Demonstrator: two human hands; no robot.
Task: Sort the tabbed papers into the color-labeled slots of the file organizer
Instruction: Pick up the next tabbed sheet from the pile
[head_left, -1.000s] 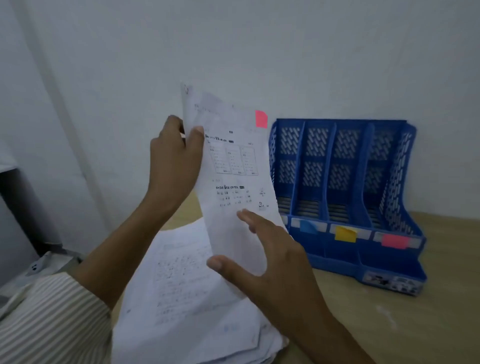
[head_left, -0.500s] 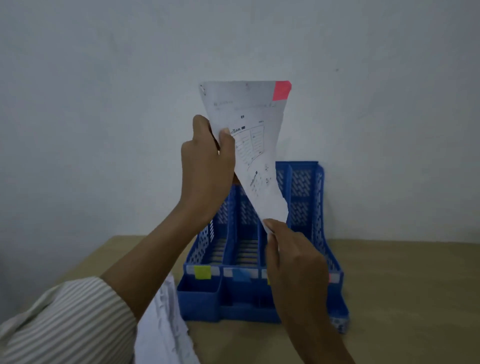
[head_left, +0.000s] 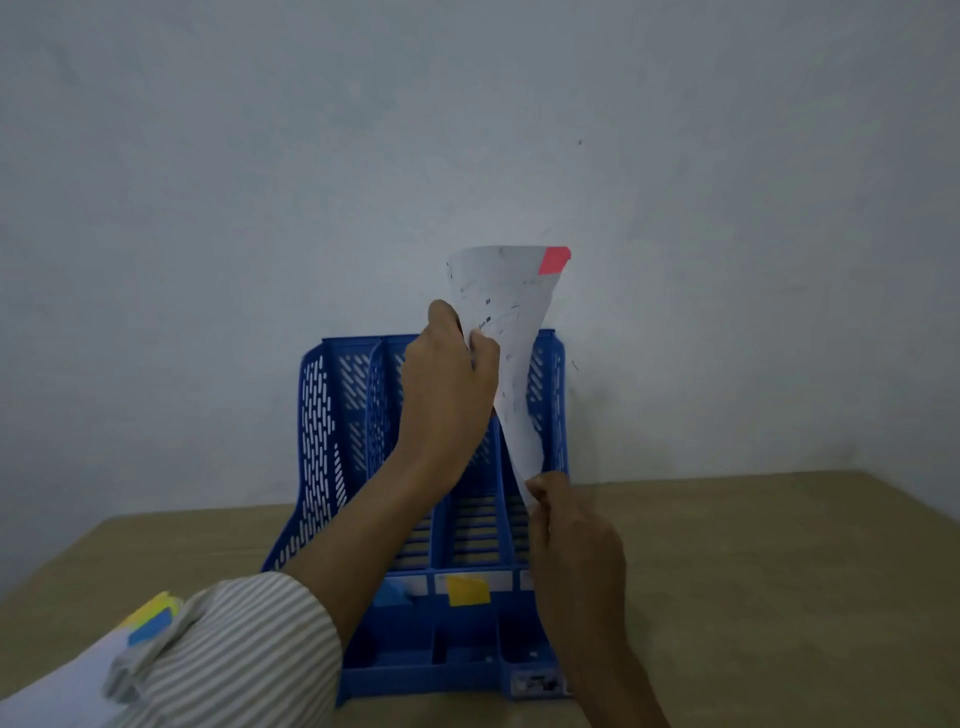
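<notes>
The file organizer (head_left: 332, 457) stands on the table (head_left: 779, 571), its back against the wall (head_left: 208, 208) behind it. In front of its right slots a sheet of paper (head_left: 511, 332) is upright above the organizer, with a tab (head_left: 554, 260) at its top right corner. The left hand (head_left: 449, 384) holds the sheet at its left edge; the right hand (head_left: 574, 540) pinches its bottom tip, lower and to the right. A stack of papers (head_left: 67, 680) lies at the near left, left of the organizer, partly under the left sleeve (head_left: 234, 654)

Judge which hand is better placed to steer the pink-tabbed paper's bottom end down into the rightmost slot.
Right, probably. The right hand pinches the paper at its bottom end, just above the organizer's rightmost slot. The left hand grips it higher up, steadying the top.
</notes>
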